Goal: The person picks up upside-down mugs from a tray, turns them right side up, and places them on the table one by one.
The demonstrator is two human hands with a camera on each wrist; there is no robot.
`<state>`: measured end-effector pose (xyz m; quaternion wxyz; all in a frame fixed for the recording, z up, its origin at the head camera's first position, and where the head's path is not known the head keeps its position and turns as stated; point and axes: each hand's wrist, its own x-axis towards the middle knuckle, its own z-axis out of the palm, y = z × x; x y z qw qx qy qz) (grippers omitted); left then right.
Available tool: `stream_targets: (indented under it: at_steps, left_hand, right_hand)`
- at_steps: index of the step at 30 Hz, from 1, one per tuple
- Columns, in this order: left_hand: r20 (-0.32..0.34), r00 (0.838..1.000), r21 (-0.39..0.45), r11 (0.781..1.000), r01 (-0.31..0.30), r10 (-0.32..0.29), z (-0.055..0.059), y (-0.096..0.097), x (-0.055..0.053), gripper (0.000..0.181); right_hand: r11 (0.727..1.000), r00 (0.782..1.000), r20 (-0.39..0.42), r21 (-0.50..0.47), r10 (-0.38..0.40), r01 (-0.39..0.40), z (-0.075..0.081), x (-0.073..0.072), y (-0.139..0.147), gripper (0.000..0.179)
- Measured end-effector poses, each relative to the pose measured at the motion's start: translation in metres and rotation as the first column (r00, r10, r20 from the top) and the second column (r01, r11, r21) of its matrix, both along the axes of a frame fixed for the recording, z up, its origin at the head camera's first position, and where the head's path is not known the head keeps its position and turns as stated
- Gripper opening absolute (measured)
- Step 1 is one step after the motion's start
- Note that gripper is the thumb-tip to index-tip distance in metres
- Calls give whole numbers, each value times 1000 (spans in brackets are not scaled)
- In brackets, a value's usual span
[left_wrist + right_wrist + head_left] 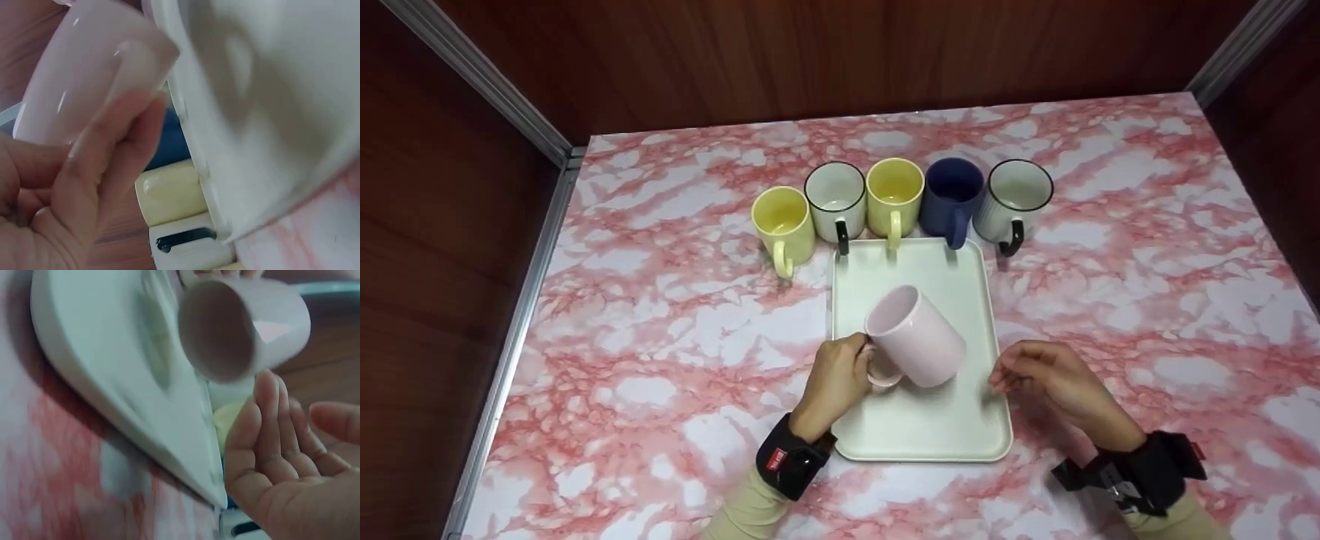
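Observation:
A pale pink mug is tilted above the cream tray, its mouth toward the upper left in the head view. My left hand grips the mug by its handle. To the right, my right hand hovers near the tray's right edge with its fingers loosely bent and nothing in them. In the right wrist view the fingertips appear close to the pink mug; whether they touch cannot be told there, but the head view shows a gap.
Beyond the tray stands a row of upright mugs: a yellow mug, a white black-rimmed mug, another yellow mug, a dark blue mug and a second white black-rimmed mug. Their handles face me. Brown panels enclose the marbled table.

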<state>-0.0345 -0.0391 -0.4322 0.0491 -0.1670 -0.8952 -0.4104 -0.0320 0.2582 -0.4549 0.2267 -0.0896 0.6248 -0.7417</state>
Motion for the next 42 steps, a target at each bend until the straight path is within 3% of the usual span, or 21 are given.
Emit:
stream_targets:
  at_steps: [2,3,5,7,10,12,14,16,22,24,27,32,36,41,42]
  left_hand:
    - [118,993,118,993,-31,17,2,2,0,9]
    - [190,982,186,981,-53,17,2,3,0,9]
    - [326,945,328,938,-110,-3,3,6,1,9]
    - [434,900,444,879,-174,-41,5,10,1,11]
    - [511,854,551,800,-238,-99,7,14,2,11]
    - [539,832,592,761,-265,-130,9,17,3,12]
    - [553,819,618,734,-280,-154,9,20,5,13]
    - [556,814,632,722,-283,-168,8,23,7,14]
    - [555,811,648,707,-283,-184,5,30,12,14]
    - [558,808,653,701,-287,-189,5,32,14,14]
    - [558,809,650,702,-290,-182,5,35,15,16]
    - [532,837,600,755,-265,-129,3,37,17,15]
    - [512,854,560,790,-250,-93,0,40,17,14]
    - [442,897,481,845,-236,-1,-2,41,19,15]
    - [432,902,462,853,-241,21,3,41,20,14]
  right_hand:
    - [998,998,-18,18,59,-59,9,5,-10,21]
    - [996,996,-18,32,83,-82,14,7,-15,22]
    - [990,990,-38,52,135,-133,18,10,-25,24]
    - [984,985,-34,57,170,-168,21,13,-34,25]
    - [982,986,-20,96,167,-165,20,15,-47,29]
    - [982,991,5,140,130,-130,19,15,-55,32]
    - [983,996,31,165,79,-83,19,16,-62,35]
    - [986,998,54,165,28,-36,18,16,-68,36]
    - [997,996,54,8,-73,73,14,19,-78,25]
    - [991,991,71,-73,-109,114,13,21,-80,19]
    - [965,982,118,-201,-145,166,12,25,-83,24]
    - [919,971,166,-330,-170,217,15,29,-87,29]
    - [901,969,184,-371,-165,224,17,31,-89,26]
    - [873,990,127,-474,-64,117,12,32,-89,26]
    - [857,994,109,-508,-31,82,10,33,-89,28]
